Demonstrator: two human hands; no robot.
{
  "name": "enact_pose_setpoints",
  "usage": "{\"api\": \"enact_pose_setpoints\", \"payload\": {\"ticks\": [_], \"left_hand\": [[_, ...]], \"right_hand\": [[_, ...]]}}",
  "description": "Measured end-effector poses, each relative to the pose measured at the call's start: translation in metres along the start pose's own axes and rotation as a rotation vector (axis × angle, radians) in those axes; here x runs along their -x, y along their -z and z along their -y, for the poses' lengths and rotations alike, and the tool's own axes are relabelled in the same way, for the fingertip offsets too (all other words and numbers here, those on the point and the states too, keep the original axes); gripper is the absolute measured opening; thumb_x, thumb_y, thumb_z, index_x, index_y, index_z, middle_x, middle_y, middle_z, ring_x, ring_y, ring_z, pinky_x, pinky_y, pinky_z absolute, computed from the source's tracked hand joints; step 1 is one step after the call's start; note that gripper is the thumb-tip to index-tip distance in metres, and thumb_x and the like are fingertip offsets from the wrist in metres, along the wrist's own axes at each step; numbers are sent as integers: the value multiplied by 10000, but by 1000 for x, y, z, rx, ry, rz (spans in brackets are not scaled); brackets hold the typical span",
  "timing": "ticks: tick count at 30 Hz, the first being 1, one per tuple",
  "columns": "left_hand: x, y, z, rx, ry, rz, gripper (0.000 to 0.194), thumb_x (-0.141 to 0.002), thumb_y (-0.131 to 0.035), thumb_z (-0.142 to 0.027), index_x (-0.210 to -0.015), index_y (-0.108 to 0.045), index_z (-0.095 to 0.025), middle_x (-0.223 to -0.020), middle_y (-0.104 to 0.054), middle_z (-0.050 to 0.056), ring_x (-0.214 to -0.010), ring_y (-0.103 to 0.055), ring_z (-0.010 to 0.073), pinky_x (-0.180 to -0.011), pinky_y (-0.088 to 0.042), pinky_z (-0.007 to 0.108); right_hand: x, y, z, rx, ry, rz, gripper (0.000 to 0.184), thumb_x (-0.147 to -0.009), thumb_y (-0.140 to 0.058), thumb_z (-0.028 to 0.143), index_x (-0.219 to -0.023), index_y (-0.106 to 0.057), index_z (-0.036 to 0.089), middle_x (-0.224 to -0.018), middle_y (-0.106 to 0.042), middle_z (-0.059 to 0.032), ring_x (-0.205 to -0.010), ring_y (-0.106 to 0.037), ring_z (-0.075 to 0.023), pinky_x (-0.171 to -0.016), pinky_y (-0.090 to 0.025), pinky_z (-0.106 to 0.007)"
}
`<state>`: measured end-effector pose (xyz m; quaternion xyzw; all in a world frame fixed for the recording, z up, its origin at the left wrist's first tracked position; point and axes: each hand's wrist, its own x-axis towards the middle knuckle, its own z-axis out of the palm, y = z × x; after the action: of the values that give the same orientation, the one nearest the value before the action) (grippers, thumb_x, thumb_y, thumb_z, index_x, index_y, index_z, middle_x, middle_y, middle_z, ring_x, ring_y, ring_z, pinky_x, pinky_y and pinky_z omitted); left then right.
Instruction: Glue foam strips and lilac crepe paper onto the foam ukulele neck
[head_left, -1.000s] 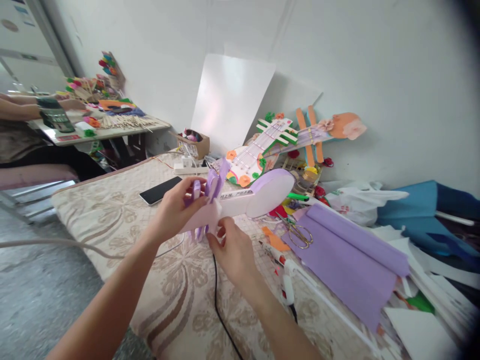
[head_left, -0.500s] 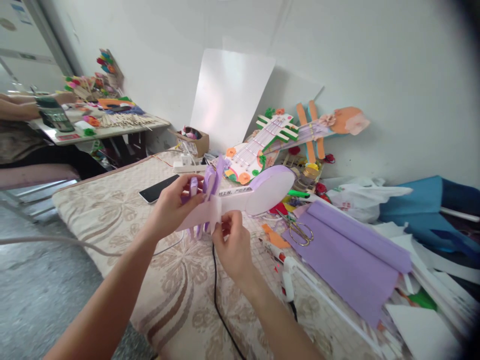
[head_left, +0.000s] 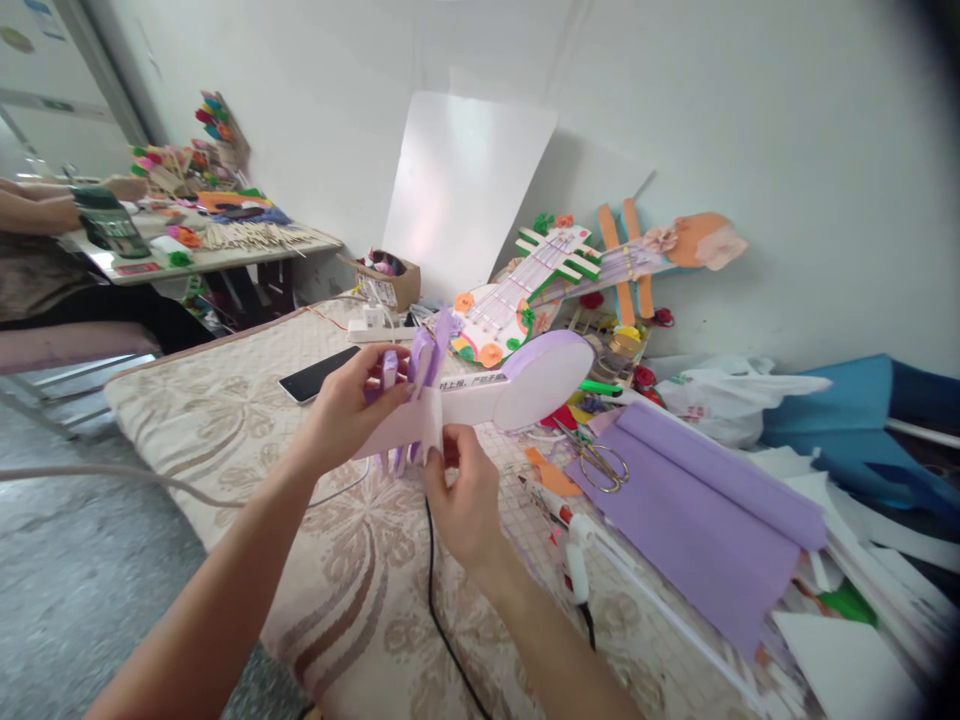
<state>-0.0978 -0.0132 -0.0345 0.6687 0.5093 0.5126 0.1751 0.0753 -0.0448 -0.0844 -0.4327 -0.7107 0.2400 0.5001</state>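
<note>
I hold a purple and white foam model of a stringed instrument (head_left: 517, 385) above the patterned table cover. My left hand (head_left: 346, 410) is closed around its head end, where purple peg pieces (head_left: 424, 355) stick up. My right hand (head_left: 463, 490) pinches the lower edge of the pale foam flap (head_left: 409, 432) beside the neck, fingers curled against it. The round body end points away to the right.
A phone (head_left: 319, 374), a power strip (head_left: 373, 330) and a black cable (head_left: 442, 625) lie on the table cover. Scissors (head_left: 600, 462), a glue gun (head_left: 576, 550), a purple foam roll (head_left: 705, 500) and finished models (head_left: 540, 280) crowd the right. Another person (head_left: 45, 260) sits at the far-left table.
My right hand has moved up from under the model and now pinches the flap by the neck. The left hand keeps its hold; the model sits slightly higher.
</note>
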Motion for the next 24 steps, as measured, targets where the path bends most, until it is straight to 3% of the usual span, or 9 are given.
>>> {"api": "enact_pose_setpoints", "payload": {"ticks": [4, 8, 14, 24], "left_hand": [[0, 0, -1, -2, -14, 1, 347, -869, -645, -319, -1191, -613, -195, -1048, -694, 65, -876, -662, 160, -774, -571, 288], [1, 1, -3, -13, -6, -2, 342, -863, -655, -313, -1182, -616, -197, -1043, -692, 58, -873, -657, 156, -777, -564, 282], [0, 1, -2, 14, -6, 6, 349, -860, -660, -318, -1182, -613, -194, -1028, -691, 61, -886, -660, 168, -794, -565, 301], [0, 1, -2, 20, -5, 8, 333, -858, -653, -315, -1166, -612, -194, -1019, -691, 62, -882, -662, 171, -775, -571, 295]], "right_hand": [[3, -2, 4, -165, -28, 26, 142, -843, -516, 220, -953, -426, 233, -768, -575, 29, -644, -594, -139, -569, -463, -246], [5, -5, 7, -170, 6, 37, 157, -830, -542, 234, -926, -417, 234, -746, -509, 45, -617, -527, -127, -545, -431, -236], [5, -3, 7, -120, 39, 102, 417, -896, -506, 245, -1302, -448, 167, -894, -624, -34, -732, -594, -157, -617, -476, -265], [-4, 17, 15, -47, 6, 82, 323, -919, -504, 265, -1217, -604, 192, -909, -680, -33, -718, -607, -146, -605, -483, -248]]}}
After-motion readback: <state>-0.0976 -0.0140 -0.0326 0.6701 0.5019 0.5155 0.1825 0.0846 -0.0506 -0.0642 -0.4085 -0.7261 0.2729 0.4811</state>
